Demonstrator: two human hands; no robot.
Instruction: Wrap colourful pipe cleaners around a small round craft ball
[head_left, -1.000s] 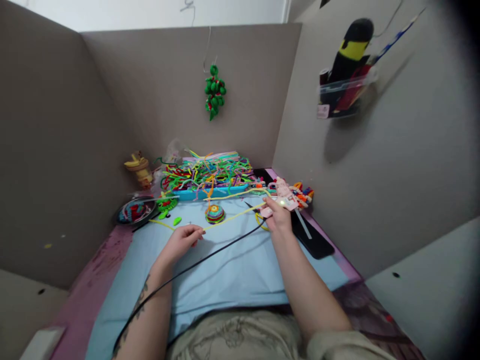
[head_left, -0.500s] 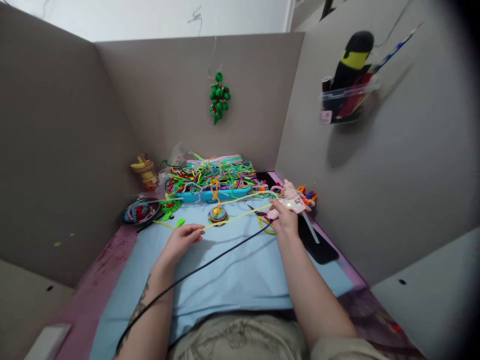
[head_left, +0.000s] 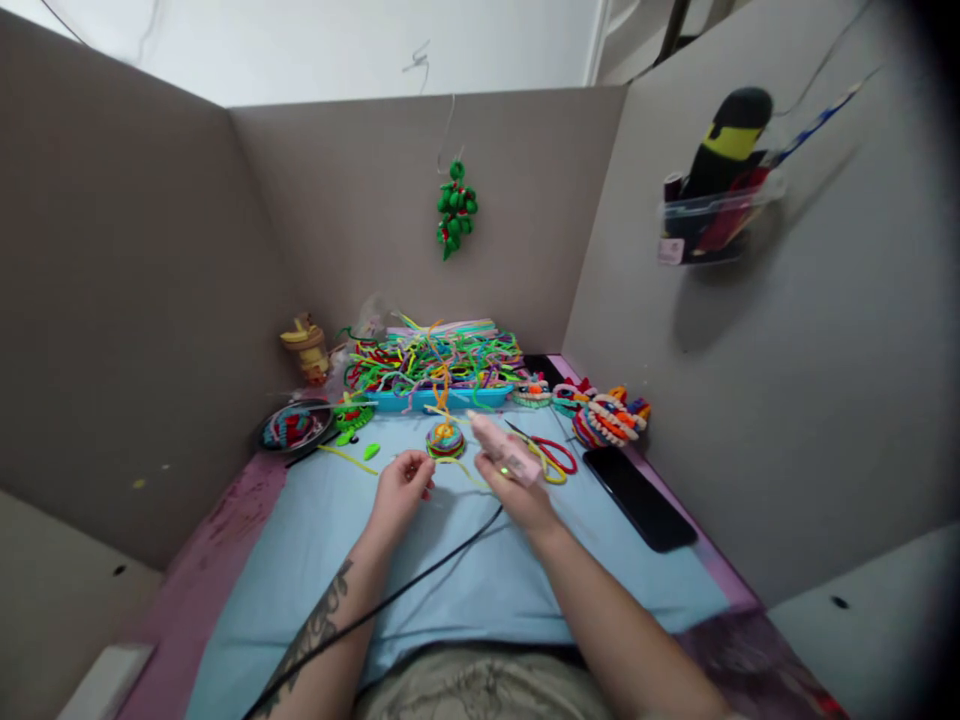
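Observation:
My left hand (head_left: pixel 405 485) is closed, thumb and fingers pinching the end of a thin yellow pipe cleaner (head_left: pixel 471 476). The strand bends across the gap toward my right hand (head_left: pixel 519 497). That hand is wrapped round a pink glue gun (head_left: pixel 506 450), whose nozzle points up and to the left; a small green light shows on its body. A black cord (head_left: pixel 420 572) runs from below my right hand across my left forearm. Just beyond both hands sits a round coil of multicoloured pipe cleaners (head_left: pixel 445 440) with an orange top. Fine detail at the fingertips is blurred.
Red-and-yellow-handled scissors (head_left: pixel 559 462) and a black phone (head_left: pixel 641 500) lie to the right. At the back stands a blue tray (head_left: pixel 480 397) heaped with pipe cleaners. A dark bowl (head_left: pixel 264 440) is at left, near green pieces (head_left: pixel 371 451). Partition walls (head_left: pixel 420 240) surround the table.
My right hand has come left and nearer with the glue gun, close to my left hand. The yellow pipe cleaner, stretched between the hands before, now hangs slack. The view has shifted slightly.

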